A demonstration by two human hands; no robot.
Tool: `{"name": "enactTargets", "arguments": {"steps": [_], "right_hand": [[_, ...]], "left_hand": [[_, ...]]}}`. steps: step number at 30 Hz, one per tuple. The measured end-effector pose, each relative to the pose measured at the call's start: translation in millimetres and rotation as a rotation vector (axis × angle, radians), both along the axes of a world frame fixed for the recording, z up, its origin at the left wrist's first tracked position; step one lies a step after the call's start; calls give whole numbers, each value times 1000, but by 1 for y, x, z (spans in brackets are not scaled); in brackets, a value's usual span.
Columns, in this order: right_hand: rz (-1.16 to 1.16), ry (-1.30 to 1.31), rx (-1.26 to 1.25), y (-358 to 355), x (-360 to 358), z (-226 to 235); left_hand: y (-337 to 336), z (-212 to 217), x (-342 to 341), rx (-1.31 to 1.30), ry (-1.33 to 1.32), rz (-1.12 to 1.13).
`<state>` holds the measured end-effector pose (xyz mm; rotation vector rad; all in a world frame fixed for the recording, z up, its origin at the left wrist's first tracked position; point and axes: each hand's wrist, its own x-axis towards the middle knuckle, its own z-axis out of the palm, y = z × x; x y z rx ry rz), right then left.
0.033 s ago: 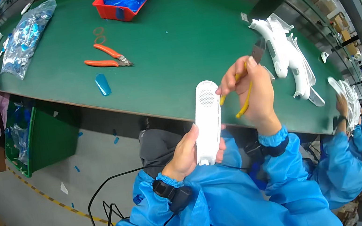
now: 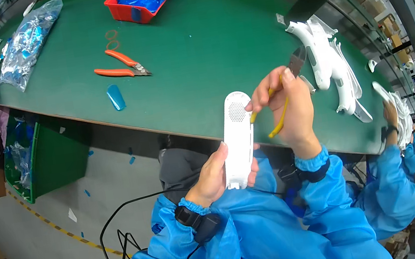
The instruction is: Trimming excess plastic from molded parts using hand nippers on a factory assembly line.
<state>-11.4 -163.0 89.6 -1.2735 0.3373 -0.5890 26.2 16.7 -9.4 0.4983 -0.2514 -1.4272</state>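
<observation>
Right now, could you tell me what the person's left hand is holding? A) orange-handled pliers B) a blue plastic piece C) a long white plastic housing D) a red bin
C: the left hand grips the lower end of a long white plastic housing, held upright.

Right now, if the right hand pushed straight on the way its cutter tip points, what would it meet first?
Likely the pile of white plastic housings on the green table. The right hand aims its yellow-handled cutters up and right, toward them. Depth is unclear, so the tip might pass above.
</observation>
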Motion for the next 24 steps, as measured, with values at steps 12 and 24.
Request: {"name": "enactTargets", "arguments": {"steps": [12,24], "right_hand": [[-38,-53,-126,26,5,-19],[-99,27,-110,38,18,-19]], "left_hand": [[-6,-7,-4,-48,15,15],[-5,-5,1,-35,-31,-30]]}}
